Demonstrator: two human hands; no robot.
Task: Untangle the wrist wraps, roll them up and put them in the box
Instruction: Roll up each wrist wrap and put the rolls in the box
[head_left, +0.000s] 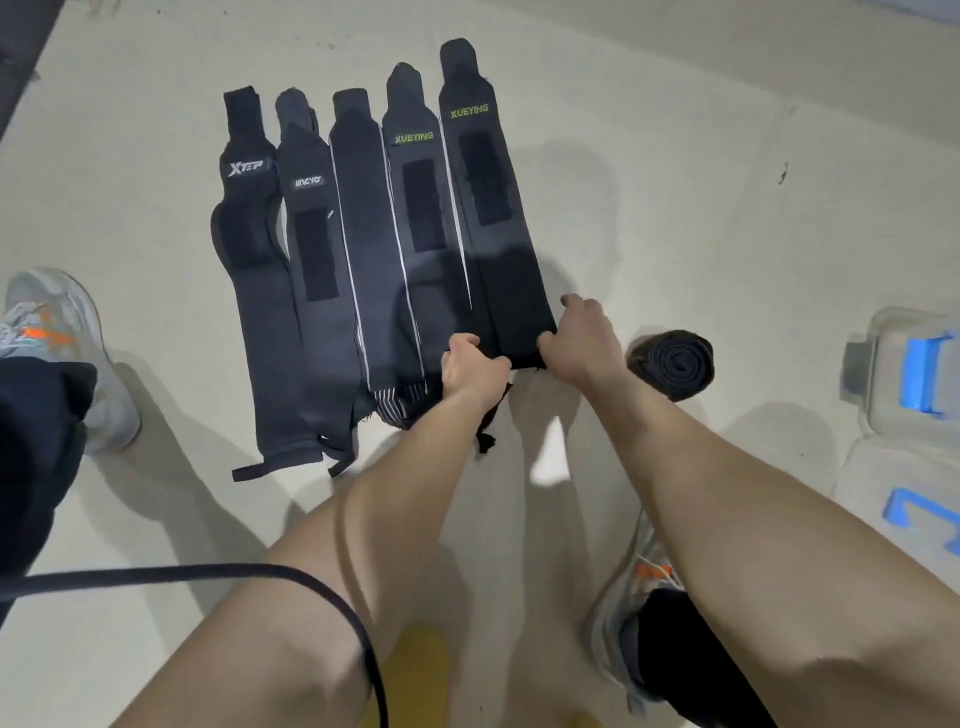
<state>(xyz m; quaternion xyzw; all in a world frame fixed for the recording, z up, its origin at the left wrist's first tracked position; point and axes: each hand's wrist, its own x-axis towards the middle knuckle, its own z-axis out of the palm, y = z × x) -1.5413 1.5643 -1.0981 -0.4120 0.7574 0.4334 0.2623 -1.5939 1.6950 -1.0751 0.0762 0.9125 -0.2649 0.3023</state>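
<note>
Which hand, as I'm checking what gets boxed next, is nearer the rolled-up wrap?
Right. The right hand sits just left of the rolled-up wrap, gripping the near end of the rightmost flat wrap; the left hand is farther left on that same end.

Five black wrist wraps (363, 249) lay flat side by side on the floor (675, 156), unrolled, tapered ends at the far side; the two on the right bore green XUEYING lettering. The rightmost wrap (483, 208) was pinched at its near edge by the left hand (470, 369) and right hand (576, 338). A sixth wrap (670, 364), rolled into a tight cylinder, lay just right of it, with the clear blue-latched box (893, 374) beyond, well apart.
</note>
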